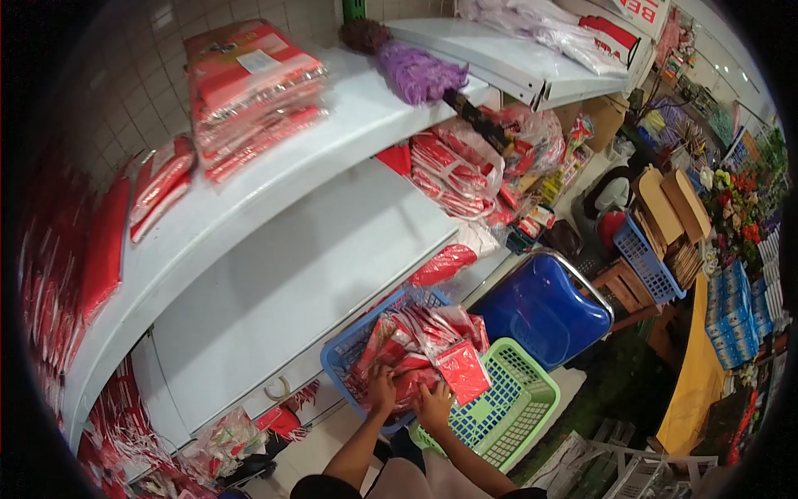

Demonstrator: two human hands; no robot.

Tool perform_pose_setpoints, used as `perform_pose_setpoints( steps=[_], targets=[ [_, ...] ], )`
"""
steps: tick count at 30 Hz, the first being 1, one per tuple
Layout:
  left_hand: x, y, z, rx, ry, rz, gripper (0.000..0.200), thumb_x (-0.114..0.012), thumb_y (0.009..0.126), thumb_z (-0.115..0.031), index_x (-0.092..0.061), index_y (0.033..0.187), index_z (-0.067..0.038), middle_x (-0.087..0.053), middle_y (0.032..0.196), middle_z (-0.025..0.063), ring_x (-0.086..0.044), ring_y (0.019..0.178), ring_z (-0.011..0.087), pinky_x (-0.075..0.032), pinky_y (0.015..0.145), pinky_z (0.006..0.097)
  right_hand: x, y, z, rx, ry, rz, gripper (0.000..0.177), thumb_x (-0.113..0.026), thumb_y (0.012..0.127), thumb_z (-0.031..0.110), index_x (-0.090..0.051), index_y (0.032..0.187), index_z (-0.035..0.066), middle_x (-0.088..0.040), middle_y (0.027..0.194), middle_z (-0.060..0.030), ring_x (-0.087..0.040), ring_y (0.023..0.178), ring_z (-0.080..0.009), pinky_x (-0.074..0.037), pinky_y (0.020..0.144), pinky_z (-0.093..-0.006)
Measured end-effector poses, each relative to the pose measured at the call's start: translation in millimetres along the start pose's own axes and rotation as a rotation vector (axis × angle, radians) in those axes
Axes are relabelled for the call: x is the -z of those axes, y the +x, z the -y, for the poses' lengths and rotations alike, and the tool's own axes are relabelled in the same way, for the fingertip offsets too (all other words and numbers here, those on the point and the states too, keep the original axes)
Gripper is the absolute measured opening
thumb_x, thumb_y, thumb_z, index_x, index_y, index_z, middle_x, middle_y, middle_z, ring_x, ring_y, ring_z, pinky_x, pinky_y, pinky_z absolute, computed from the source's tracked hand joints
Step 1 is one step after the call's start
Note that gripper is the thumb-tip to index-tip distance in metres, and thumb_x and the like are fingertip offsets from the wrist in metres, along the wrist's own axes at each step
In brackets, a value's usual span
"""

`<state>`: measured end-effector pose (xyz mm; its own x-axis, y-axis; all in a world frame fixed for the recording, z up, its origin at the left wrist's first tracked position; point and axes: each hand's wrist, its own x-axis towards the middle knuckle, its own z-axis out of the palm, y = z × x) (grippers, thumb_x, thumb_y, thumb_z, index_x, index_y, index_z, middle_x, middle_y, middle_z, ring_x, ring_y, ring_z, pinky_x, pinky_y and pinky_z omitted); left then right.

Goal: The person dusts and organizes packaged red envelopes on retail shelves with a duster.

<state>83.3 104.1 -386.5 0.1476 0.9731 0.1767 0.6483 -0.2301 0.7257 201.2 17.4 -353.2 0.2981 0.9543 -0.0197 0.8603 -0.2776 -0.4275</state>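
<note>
A blue basket [331,359] is heaped with red items in clear plastic packets [391,333]. Both my hands are down at its near side, among the packets. My left hand [381,391] has its fingers curled on a red plastic packet [409,385]. Across from it, my right hand [434,407] grips the same packet's other side; the fingertips are partly hidden. A flat square red packet [464,372] lies just beyond my right hand, over the rim of a light green basket [544,401].
A blue padded chair [540,308] stands beyond the baskets. White shelving [291,241] on the left carries stacked red packets [249,91] and a purple feather duster [420,73]. Bagged red goods [453,170] sit beneath. Farther right, another blue basket [652,262] holds cardboard.
</note>
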Motion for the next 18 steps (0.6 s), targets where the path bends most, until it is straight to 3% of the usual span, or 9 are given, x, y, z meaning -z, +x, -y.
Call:
perform_pose_setpoints(
  steps=[3, 5, 6, 9, 10, 13, 14, 17, 18],
  targets=[
    [38, -2, -20, 0.191, -0.101, -0.102, 0.008, -0.051, 0.082, -0.005, -0.05, 0.089, -0.002, -0.05, 0.092, 0.0162, -0.048, 0.094, 0.0365, -0.04, 0.078, 0.0436, -3, -10, -8, -0.047, -0.001, 0.052, 0.047, -0.063, 0.072, 0.032, -0.052, 0.115, 0.015, -0.043, 0.113, -0.0204, -0.04, 0.108, -0.0365, -0.032, 0.085, -0.0562],
    [70, 1, -39, 0.078, -0.173, -0.077, 0.006, -0.048, 0.086, -0.006, -0.047, 0.091, -0.002, -0.051, 0.087, 0.017, -0.051, 0.085, 0.0353, -0.04, 0.074, 0.0403, 2, -11, -12, -0.042, 0.043, 0.064, 0.05, -0.063, 0.072, 0.032, -0.051, 0.118, 0.016, -0.042, 0.118, -0.0199, -0.04, 0.11, -0.0371, -0.032, 0.085, -0.0596],
    [79, 2, -46, 0.056, -0.241, -0.077, 0.006, -0.047, 0.088, -0.007, -0.046, 0.09, -0.002, -0.052, 0.086, 0.0167, -0.051, 0.082, 0.0336, -0.04, 0.072, 0.0385, 18, -8, -7, -0.039, -0.026, 0.121, 0.05, -0.06, 0.078, 0.03, -0.047, 0.123, 0.015, -0.046, 0.115, -0.0187, -0.045, 0.107, -0.0326, -0.037, 0.087, -0.0515],
    [123, 12, -70, 0.102, -0.368, 0.024, 0.007, -0.046, 0.091, -0.011, -0.044, 0.09, -0.004, -0.055, 0.081, 0.013, -0.052, 0.072, 0.0243, -0.04, 0.066, 0.0317, 39, 7, -4, -0.193, 0.837, 0.234, 0.048, -0.055, 0.085, 0.029, -0.043, 0.128, 0.012, -0.052, 0.11, -0.0165, -0.049, 0.104, -0.0244, -0.038, 0.091, -0.037],
    [139, 16, -80, 0.137, -0.399, 0.075, 0.008, -0.046, 0.092, -0.012, -0.044, 0.09, -0.004, -0.056, 0.08, 0.0113, -0.052, 0.069, 0.0204, -0.04, 0.063, 0.0292, 56, 11, 5, -0.349, 0.955, 0.342, 0.047, -0.049, 0.089, 0.037, -0.043, 0.128, 0.011, -0.052, 0.119, -0.0194, -0.05, 0.11, -0.0235, -0.041, 0.089, -0.0298],
    [181, 28, -98, 0.111, -0.789, 0.064, 0.011, -0.046, 0.093, -0.016, -0.043, 0.091, -0.005, -0.058, 0.08, 0.0052, -0.048, 0.065, 0.0102, -0.037, 0.058, 0.0231, 59, 28, 18, 0.001, 1.043, 0.148, 0.05, -0.048, 0.091, 0.033, -0.04, 0.129, 0.001, -0.053, 0.118, -0.0119, -0.054, 0.095, -0.0165, -0.043, 0.08, -0.0276],
    [189, 31, -93, 0.159, -0.83, 0.108, 0.011, -0.046, 0.093, -0.017, -0.043, 0.093, -0.007, -0.058, 0.081, 0.0017, -0.048, 0.065, 0.0071, -0.039, 0.059, 0.0205, 70, 35, 27, 0.157, 0.908, 0.061, 0.049, -0.047, 0.092, 0.032, -0.041, 0.128, 0.0, -0.056, 0.114, -0.0091, -0.054, 0.091, -0.0128, -0.045, 0.075, -0.0262],
    [238, 29, -125, 0.32, -1.208, 0.193, 0.008, -0.047, 0.092, -0.015, -0.043, 0.095, -0.009, -0.058, 0.088, 0.0036, -0.051, 0.072, 0.0072, -0.041, 0.062, 0.0196, 126, 41, 73, 0.053, 1.06, 0.218, 0.045, -0.046, 0.093, 0.03, -0.043, 0.128, 0.002, -0.059, 0.109, -0.0067, -0.055, 0.093, -0.0109, -0.045, 0.076, -0.0249],
    [254, 29, -131, 0.265, -1.221, 0.231, 0.009, -0.044, 0.093, -0.019, -0.043, 0.096, -0.01, -0.057, 0.097, 0.0073, -0.055, 0.084, 0.0116, -0.046, 0.07, 0.0237, 144, 41, 91, 0.031, 1.256, 0.288, 0.037, -0.048, 0.092, 0.022, -0.046, 0.124, 0.003, -0.059, 0.109, -0.0059, -0.057, 0.091, -0.0111, -0.047, 0.075, -0.0255]
  ],
)
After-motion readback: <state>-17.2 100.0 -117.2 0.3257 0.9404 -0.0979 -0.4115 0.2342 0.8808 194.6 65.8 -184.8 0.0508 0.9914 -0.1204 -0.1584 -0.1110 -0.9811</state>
